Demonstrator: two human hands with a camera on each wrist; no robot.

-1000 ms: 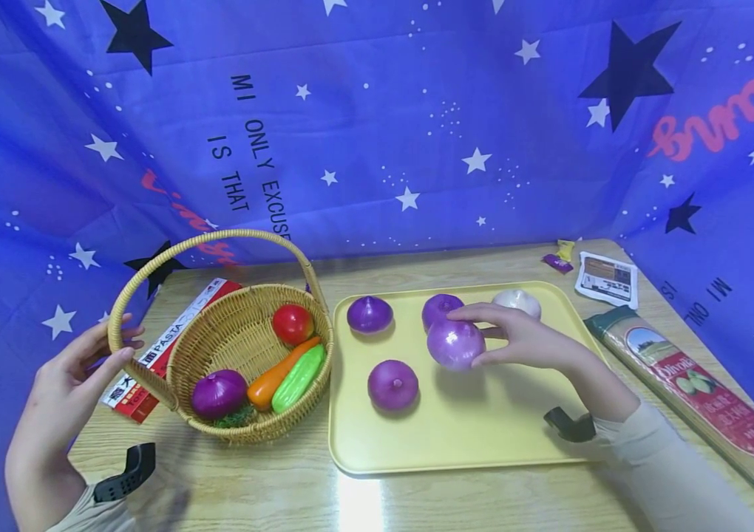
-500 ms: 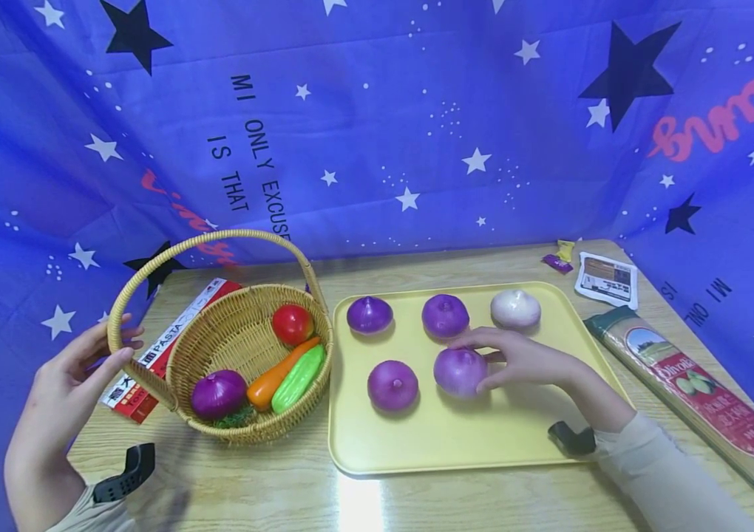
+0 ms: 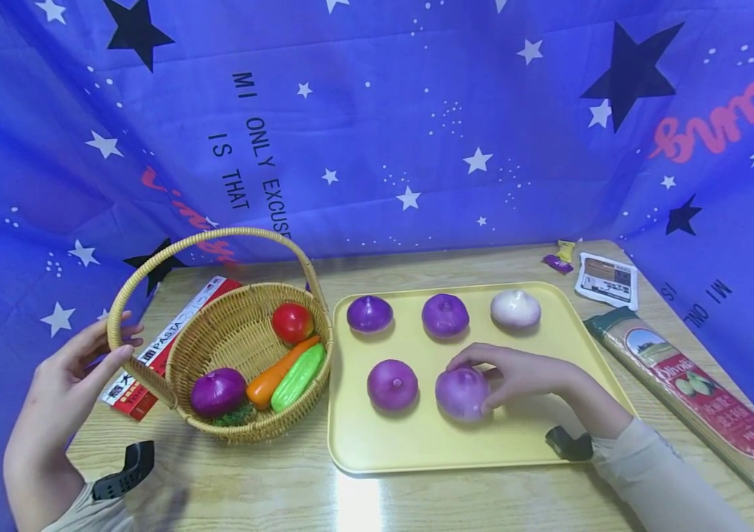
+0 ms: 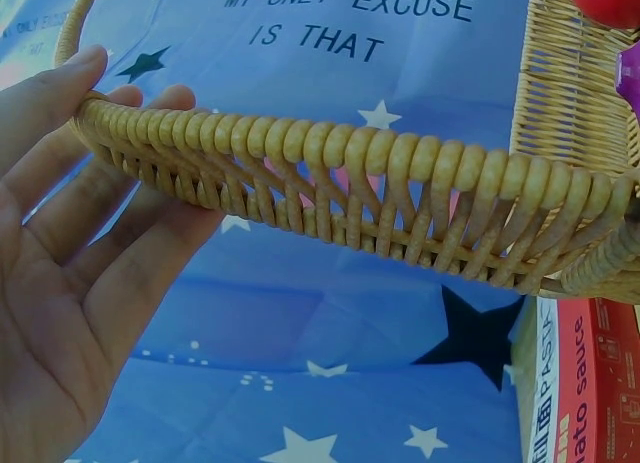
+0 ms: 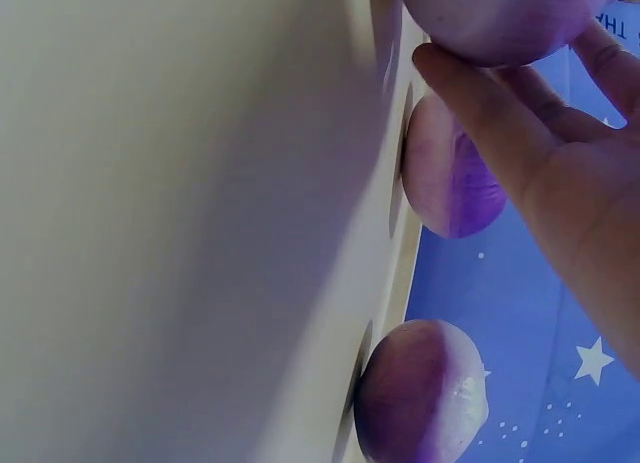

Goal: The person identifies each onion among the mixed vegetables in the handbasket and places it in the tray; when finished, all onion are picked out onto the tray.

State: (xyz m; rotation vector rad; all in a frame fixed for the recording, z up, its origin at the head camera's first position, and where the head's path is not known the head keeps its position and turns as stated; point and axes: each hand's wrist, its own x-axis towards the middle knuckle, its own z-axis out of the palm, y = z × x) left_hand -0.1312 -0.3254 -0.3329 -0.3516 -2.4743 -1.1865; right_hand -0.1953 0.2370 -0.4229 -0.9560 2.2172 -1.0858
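Right hand [image 3: 528, 375] holds a purple onion [image 3: 461, 393] that sits on the yellow tray [image 3: 417, 443], in the near row, right of a second purple onion [image 3: 392, 384]. Its grip is curled round the onion: fingers over the top and far side, thumb on the near right side. The right wrist view shows fingertips [image 5: 470, 93] pressed against the onion's skin, the onion resting on the tray.

Far row of the tray, left to right: small purple onion [image 3: 369, 313], purple onion [image 3: 445, 315], white onion [image 3: 515, 308].

Left hand [image 3: 77, 369] is at the wicker basket [image 3: 244, 332], left of the tray on the wooden surface [image 3: 270, 488]. Its grip is spread, straight fingers lying against the left foot of the basket handle [image 4: 330, 193], thumb on top.

Basket contents: tomato [image 3: 293, 322], carrot [image 3: 277, 375], green cucumber [image 3: 299, 377], purple onion [image 3: 218, 392]. A red pasta box [image 3: 157, 347] lies behind the basket on the left. A spaghetti packet [image 3: 696, 388] lies right of the tray.
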